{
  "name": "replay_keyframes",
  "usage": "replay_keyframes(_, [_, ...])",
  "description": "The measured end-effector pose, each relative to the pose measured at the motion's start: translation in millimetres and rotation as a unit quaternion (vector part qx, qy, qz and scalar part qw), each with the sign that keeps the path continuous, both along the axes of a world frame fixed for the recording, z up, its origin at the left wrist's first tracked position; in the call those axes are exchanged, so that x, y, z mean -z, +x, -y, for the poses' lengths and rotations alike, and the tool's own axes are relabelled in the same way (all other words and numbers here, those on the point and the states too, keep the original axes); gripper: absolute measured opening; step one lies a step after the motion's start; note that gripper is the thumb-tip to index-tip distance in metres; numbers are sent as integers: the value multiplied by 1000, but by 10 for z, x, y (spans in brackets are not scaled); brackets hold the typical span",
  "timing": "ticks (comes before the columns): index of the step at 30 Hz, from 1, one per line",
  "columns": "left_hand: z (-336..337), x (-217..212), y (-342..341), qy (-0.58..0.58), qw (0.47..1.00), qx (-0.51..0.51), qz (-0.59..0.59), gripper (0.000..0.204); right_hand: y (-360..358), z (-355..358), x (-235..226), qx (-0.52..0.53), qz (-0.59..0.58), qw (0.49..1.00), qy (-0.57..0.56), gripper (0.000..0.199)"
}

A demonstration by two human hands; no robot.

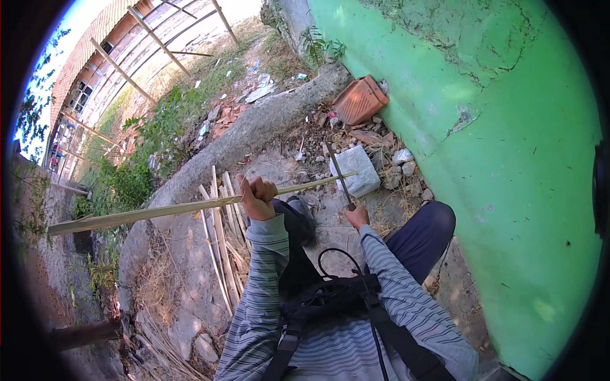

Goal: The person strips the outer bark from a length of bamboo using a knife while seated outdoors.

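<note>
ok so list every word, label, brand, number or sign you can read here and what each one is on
No readable text anywhere in this view.
Wooden strip in the left hand, knife in the right hand: no lettering I can make out.
Pale block and green wall: marks and stains, no legible words.
Scattered litter and the building beyond: too small or blurred to tell.

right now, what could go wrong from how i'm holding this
The knife in the right hand crosses the wooden strip, so a slip might send it toward the left hand gripping that strip. The strip's long end juts out left and could swing. The white block beneath its tip sits beside loose stones and may rock.
</note>
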State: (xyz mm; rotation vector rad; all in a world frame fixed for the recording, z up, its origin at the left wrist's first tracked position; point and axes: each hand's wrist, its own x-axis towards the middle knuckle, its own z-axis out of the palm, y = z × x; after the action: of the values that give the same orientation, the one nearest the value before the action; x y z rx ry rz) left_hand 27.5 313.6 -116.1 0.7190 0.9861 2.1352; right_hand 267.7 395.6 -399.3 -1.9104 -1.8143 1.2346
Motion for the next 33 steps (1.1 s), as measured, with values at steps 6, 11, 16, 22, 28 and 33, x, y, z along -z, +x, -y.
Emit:
replay_keyframes(6, [-17, -79, 84, 9, 1000, 3, -4, 63, -18, 20, 16, 92, -353, 879, -307, 17])
replay_keyframes(11, [-44, -63, 86, 8, 1000, 0, 10, 63, -65, 89, -26, 45, -159, 980, -115, 24])
replay_keyframes(16, [-54, -65, 89, 3, 999, -18, 27, 62, -302, 117, -402, -69, -157, 981, 95, 27])
replay_keyframes(22, [-34, -76, 72, 26, 999, 12, 21, 60, -364, 108, -698, -123, -131, 975, 131, 29])
replay_keyframes(28, [17, 43, 23, 8, 1000, 19, 17, 61, -3, -1, -99, 17, 15, 1000, 19, 35])
replay_keyframes(33, [-31, -62, 72, -5, 1000, -12, 14, 60, 5, -34, 248, 51, -243, 942, -227, 21])
